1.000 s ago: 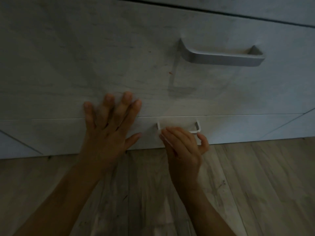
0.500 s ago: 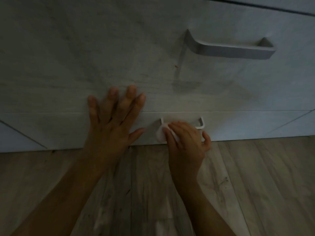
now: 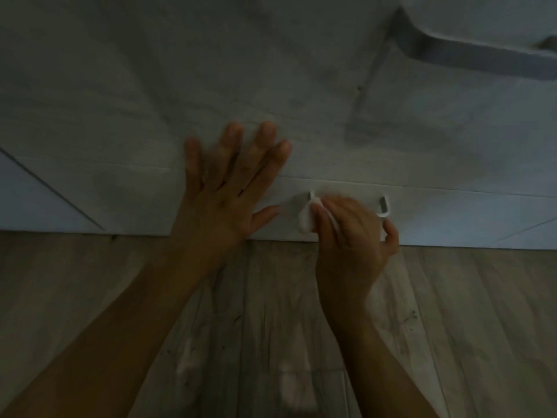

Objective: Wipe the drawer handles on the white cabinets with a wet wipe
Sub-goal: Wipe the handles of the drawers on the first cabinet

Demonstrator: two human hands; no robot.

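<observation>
While the left hand [image 3: 223, 200] lies flat on the white cabinet front [image 3: 120, 101], its fingers straight and spread apart, the right hand [image 3: 352, 233] curls its fingers round a wet wipe [image 3: 306, 220], pressing it on the left end of the small lower drawer handle [image 3: 384, 206]. That handle's right post shows just beyond the right thumb. A larger grey handle [image 3: 470, 55] sits well above the right fingers, and wooden floor [image 3: 467, 312] lies beneath both wrists.

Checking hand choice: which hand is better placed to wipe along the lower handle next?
Right. The right hand grips the wet wipe at the left end of the lower handle; the left hand lies flat on the cabinet front, holding nothing.
</observation>
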